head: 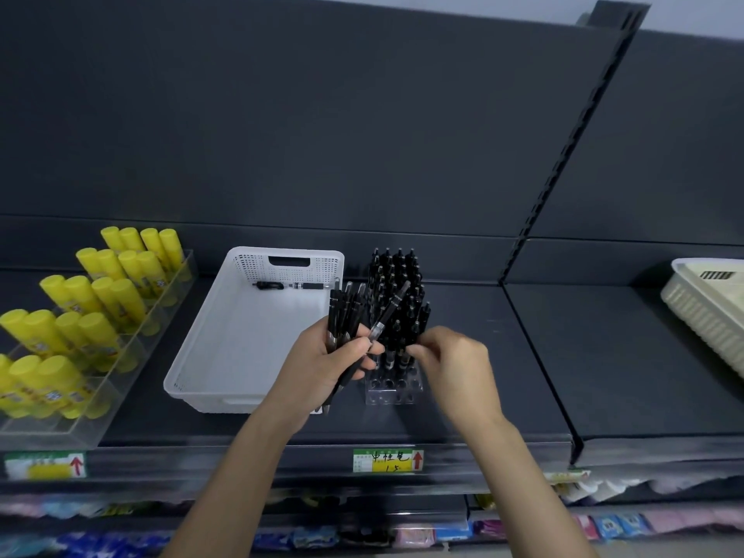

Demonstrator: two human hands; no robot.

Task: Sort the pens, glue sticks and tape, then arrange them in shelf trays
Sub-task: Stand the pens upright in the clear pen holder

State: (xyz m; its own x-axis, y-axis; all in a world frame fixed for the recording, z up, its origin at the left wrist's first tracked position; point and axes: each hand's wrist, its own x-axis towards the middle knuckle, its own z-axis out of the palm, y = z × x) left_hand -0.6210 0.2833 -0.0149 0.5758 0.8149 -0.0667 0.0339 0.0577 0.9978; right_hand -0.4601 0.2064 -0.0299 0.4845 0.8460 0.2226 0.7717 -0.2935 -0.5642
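Observation:
My left hand grips a bundle of black pens upright, just left of a clear pen stand. The stand holds several black pens upright in its back rows; its front holes are bare. My right hand is at the stand's right side, fingertips pinched near a pen standing in it; the hand is blurred. A white perforated basket on the shelf holds one black pen lying at its far end. Yellow glue sticks stand in a clear tiered tray at the left.
A cream basket sits at the right edge on the neighbouring shelf section. A vertical slotted upright divides the dark shelf backs. Price labels hang on the shelf front. Colourful packets fill the lower shelf.

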